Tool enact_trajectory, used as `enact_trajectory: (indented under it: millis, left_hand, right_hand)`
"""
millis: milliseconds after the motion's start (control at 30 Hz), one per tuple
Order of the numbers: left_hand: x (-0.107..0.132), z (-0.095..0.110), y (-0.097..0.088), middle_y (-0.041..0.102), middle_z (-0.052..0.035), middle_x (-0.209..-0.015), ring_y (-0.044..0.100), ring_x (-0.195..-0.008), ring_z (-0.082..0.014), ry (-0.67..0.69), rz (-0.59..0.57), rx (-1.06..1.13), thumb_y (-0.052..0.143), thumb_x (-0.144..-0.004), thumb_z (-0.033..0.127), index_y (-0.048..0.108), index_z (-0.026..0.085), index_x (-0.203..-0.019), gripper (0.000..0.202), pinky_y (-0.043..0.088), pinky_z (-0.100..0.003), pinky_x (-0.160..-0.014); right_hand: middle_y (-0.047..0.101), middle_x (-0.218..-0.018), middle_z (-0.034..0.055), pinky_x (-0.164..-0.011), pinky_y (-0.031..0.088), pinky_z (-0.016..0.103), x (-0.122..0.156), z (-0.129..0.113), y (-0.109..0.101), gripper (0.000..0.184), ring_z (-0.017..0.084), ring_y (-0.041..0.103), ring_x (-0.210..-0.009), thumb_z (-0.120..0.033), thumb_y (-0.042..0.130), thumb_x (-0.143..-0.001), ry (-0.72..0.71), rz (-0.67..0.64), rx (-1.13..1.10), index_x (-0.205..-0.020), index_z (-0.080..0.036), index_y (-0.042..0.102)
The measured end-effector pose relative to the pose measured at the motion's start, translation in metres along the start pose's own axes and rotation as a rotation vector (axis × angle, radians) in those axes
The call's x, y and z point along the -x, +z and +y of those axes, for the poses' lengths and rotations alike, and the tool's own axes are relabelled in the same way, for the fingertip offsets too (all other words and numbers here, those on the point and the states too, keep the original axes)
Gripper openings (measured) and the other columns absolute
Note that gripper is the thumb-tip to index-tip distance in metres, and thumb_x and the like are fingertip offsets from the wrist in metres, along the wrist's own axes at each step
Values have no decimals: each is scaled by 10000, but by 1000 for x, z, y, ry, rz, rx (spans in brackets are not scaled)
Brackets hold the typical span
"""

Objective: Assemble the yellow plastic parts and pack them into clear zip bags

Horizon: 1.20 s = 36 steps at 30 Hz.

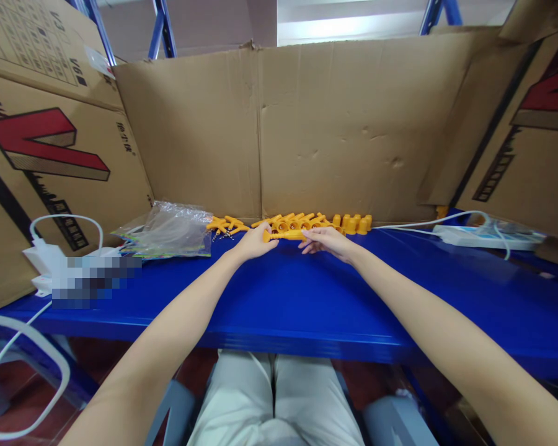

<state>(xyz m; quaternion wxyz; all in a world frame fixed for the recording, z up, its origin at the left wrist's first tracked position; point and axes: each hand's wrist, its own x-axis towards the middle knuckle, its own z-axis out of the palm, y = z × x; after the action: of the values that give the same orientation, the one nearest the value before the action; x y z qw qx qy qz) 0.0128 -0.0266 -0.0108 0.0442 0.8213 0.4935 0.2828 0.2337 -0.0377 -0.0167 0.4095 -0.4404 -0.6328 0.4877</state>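
Observation:
A slim yellow plastic rod [286, 235] with a ribbed shaft lies level between my two hands, above the blue tabletop. My left hand [255, 243] is closed on its wider left end. At the right end, the thumb and index finger of my right hand [329, 241] pinch it, while the other fingers hang loosely curled. Just behind the hands is a row of yellow cup-ended pieces [302, 222], their open ends facing me. Yellow branching pieces [227, 224] with small dark bits beside them lie to the left. Several yellow caps [353, 223] stand upright to the right.
Clear plastic bags [172, 229] are stacked left of the yellow parts. White power strips sit at the left [51, 266] and right [486, 236], with white cables. Cardboard walls [353, 124] enclose the back and sides of the blue table [302, 303].

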Motion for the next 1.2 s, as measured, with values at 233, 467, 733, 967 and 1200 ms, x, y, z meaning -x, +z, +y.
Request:
enact_trajectory:
  millis: [233,467,733,967,1200]
  left_hand:
    - [0,0,0,555,-5,-728,526,-711,-181,7,4,9,558,-729,349,462,195,-871,230,381,-289,-666]
    - [-1,-2,1,558,0,-718,532,-700,-179,-1,10,25,564,-723,354,460,204,-852,223,387,-288,-664]
    - [-1,-3,2,573,-12,-739,534,-717,-186,-1,10,34,567,-717,362,477,197,-857,234,390,-295,-674]
    - [-2,-6,3,581,-13,-751,535,-719,-182,13,18,63,577,-712,366,485,197,-858,242,391,-293,-674]
    - [-3,-7,3,592,-22,-752,544,-716,-192,16,7,50,579,-720,398,502,193,-857,257,394,-296,-662]
  right_hand:
    - [703,-793,107,-550,508,206,1,-3,3,246,121,650,-596,-365,610,-805,25,35,-2,-745,-127,593]
    - [705,-776,105,-520,500,195,1,-3,4,270,122,649,-586,-392,610,-800,36,46,-13,-731,-131,588]
    - [704,-792,109,-538,510,208,-2,-1,3,282,126,654,-598,-405,600,-804,48,41,-18,-756,-127,601]
    - [706,-783,109,-541,517,211,-1,-1,4,273,133,657,-602,-398,613,-796,74,46,-72,-747,-130,602]
    - [706,-785,103,-532,515,212,-2,0,3,267,131,654,-594,-390,604,-805,98,42,-89,-771,-126,619]
